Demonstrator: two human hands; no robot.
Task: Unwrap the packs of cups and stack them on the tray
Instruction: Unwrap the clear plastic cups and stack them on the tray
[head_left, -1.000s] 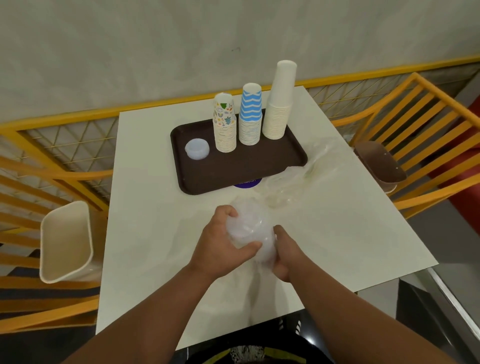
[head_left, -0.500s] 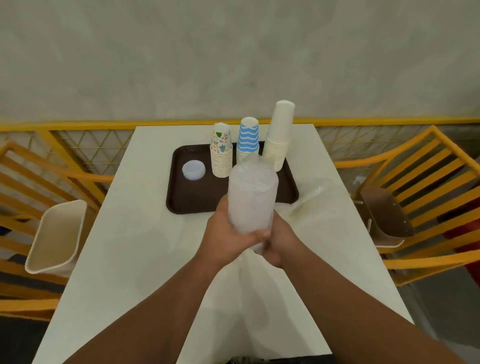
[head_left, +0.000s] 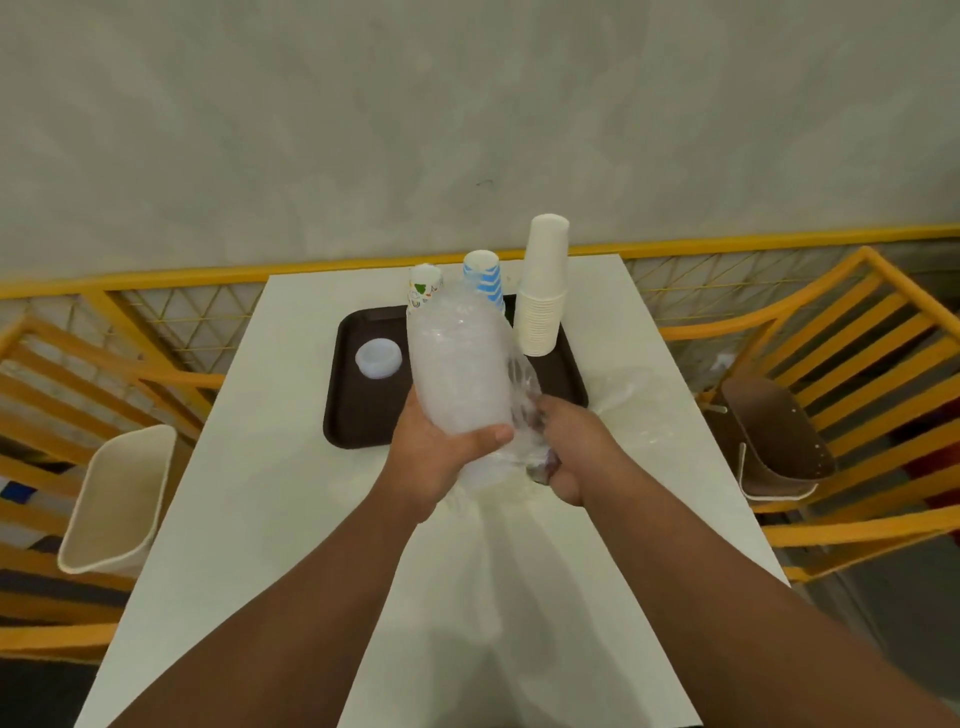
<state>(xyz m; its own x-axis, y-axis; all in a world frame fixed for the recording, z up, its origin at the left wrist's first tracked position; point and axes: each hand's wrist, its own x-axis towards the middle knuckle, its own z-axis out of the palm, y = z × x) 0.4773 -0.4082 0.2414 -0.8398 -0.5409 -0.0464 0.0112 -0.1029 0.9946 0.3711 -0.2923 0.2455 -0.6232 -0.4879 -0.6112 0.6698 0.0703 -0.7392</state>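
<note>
My left hand (head_left: 441, 457) grips the lower end of a tall pack of clear plastic cups (head_left: 457, 364), held upright above the table in front of the tray. My right hand (head_left: 566, 452) pinches the loose clear wrapper (head_left: 522, 395) hanging at the pack's right side. On the dark brown tray (head_left: 358, 415) stand a patterned cup stack (head_left: 423, 286), a blue wavy-striped stack (head_left: 485, 275) and a tall white stack (head_left: 543, 296); the pack hides the lower parts of the first two. A short clear cup stack (head_left: 378, 358) sits at the tray's left.
The white table (head_left: 270, 493) has crumpled clear wrap (head_left: 628, 395) lying to the right of the tray. Yellow slatted chairs stand on both sides, one with a cream seat (head_left: 117, 499), one with a brown seat (head_left: 774, 431). A yellow rail runs along the wall behind.
The pack of clear cups has risen from the table to upright in front of the tray. My right hand has shifted from under the pack to its right side, pulling the wrapper.
</note>
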